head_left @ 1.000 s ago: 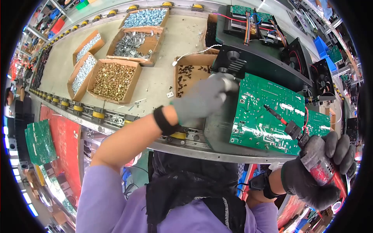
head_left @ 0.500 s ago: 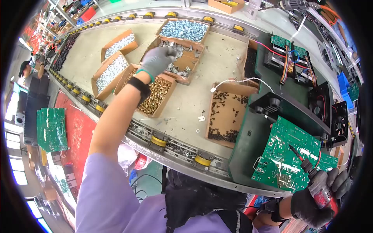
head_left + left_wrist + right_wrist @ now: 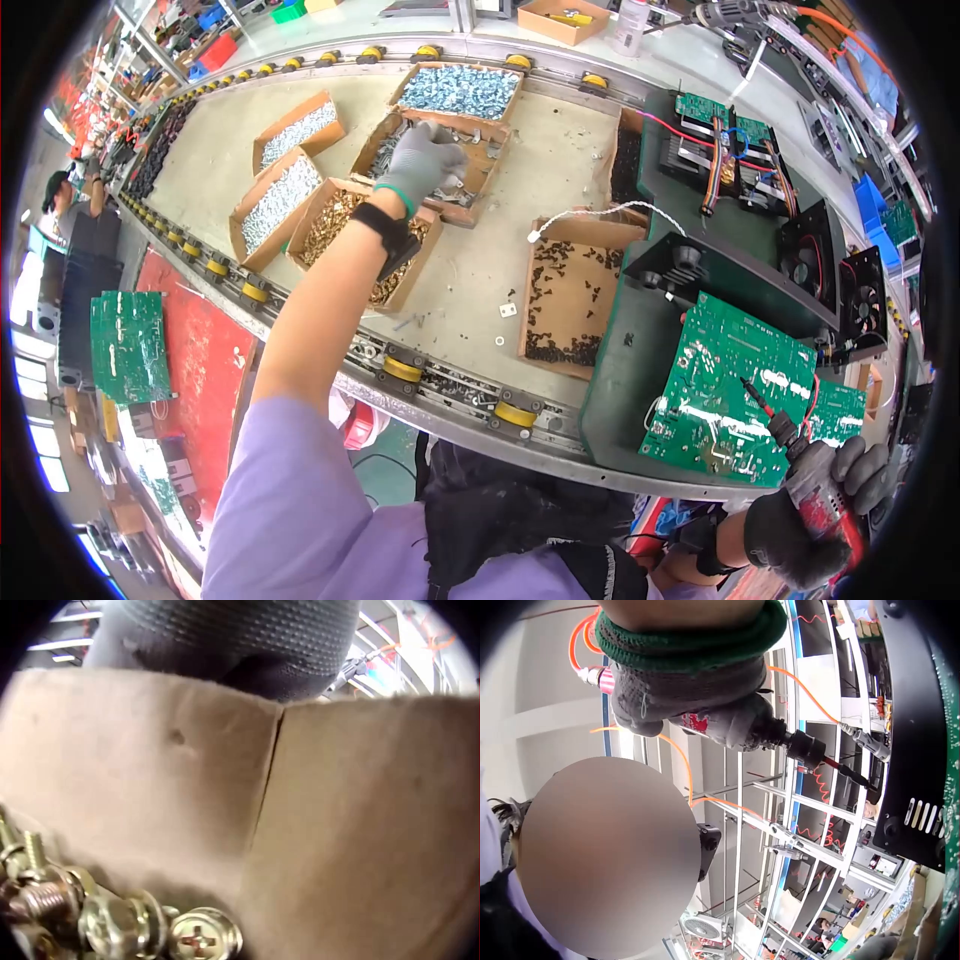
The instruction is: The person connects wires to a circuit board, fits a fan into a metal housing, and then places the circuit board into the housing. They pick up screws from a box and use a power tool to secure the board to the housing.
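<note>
My gloved left hand (image 3: 425, 160) reaches down into a cardboard box (image 3: 455, 213) of small grey metal brackets (image 3: 383, 150). The fingertips are hidden, and I cannot tell whether they hold a bracket. Below that wrist is a box of brass-coloured screws (image 3: 330, 225); the left wrist view shows the screws (image 3: 112, 922) close up, with the glove beyond the cardboard wall. At the lower right, my gloved right hand (image 3: 800, 545) grips a red and grey power screwdriver (image 3: 825, 490). Its dark bit points over a green circuit board (image 3: 735, 385), which leans by a black metal chassis panel (image 3: 740, 290).
Boxes of silvery screws (image 3: 280, 203), bluish fasteners (image 3: 460, 92) and black screws (image 3: 570, 300) stand on the worktable. A white cable (image 3: 610, 210) runs over the black-screw box. Yellow rollers (image 3: 402, 368) line the near edge. More circuit boards (image 3: 130, 345) lie at far left.
My left hand has moved from near the chassis across to the bracket box, then shifted slightly right and lower within it. The right hand keeps holding the screwdriver over the board. The head view has swung left.
</note>
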The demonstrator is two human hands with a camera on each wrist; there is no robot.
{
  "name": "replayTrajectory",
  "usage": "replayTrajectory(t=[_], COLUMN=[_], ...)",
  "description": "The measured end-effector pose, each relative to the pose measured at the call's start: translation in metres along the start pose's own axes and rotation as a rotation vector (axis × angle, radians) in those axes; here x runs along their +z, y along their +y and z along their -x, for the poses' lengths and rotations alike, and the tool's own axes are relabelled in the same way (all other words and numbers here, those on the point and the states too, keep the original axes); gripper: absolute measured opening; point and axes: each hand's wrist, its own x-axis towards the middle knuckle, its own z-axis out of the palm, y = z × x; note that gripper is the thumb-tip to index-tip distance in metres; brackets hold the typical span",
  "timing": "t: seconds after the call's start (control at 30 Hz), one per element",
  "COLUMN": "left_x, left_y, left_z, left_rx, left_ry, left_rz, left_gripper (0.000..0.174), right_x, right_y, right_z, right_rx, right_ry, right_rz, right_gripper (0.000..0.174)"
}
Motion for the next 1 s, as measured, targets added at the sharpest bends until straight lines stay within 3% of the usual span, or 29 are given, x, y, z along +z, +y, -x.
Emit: replayTrajectory(t=[0.07,0.1,0.17,0.23,0.27,0.33,0.4,0.43,0.5,0.87,1.0], left_x=[-0.006,-0.007,0.011,0.031,0.043,0.074,0.096,0.108,0.13,0.163,0.17], left_y=[0.014,0.019,0.031,0.049,0.052,0.045,0.044,0.04,0.029,0.042,0.042], left_z=[0.034,0.051,0.098,0.158,0.185,0.226,0.258,0.268,0.282,0.299,0.297], left_rx=[0.133,0.191,0.279,0.322,0.322,0.325,0.058,0.058,-0.186,-0.267,-0.2], left_ry=[-0.033,-0.097,-0.18,-0.267,-0.342,-0.518,-0.741,-0.738,-0.822,-0.659,-0.627], left_rz=[0.36,0.402,0.398,0.213,0.072,0.125,0.329,0.341,0.662,0.782,0.674], left_gripper=[0.011,0.015,0.022,0.026,0.028,0.025,0.025,0.025,0.025,0.019,0.018], right_x=[-0.014,-0.007,0.056,0.022,0.028,0.039,0.042,0.045,0.051,0.065,0.081], right_y=[-0.009,-0.011,0.0,-0.012,-0.014,-0.014,-0.008,-0.005,0.0,0.017,0.005], right_z=[0.014,0.017,0.008,0.011,0.012,0.016,0.018,0.019,0.021,0.022,0.025], right_rx=[0.131,0.151,-0.074,0.15,0.251,0.388,0.393,0.395,0.393,0.296,0.394], right_ry=[0.018,0.129,0.591,0.015,-0.011,-0.07,-0.143,-0.17,-0.188,-0.437,-0.374], right_rz=[-0.075,-0.049,0.491,-0.212,-0.297,-0.398,-0.337,-0.305,-0.27,-0.056,0.119], right_gripper=[0.066,0.065,0.061,0.05,0.047,0.043,0.041,0.041,0.04,0.048,0.049])
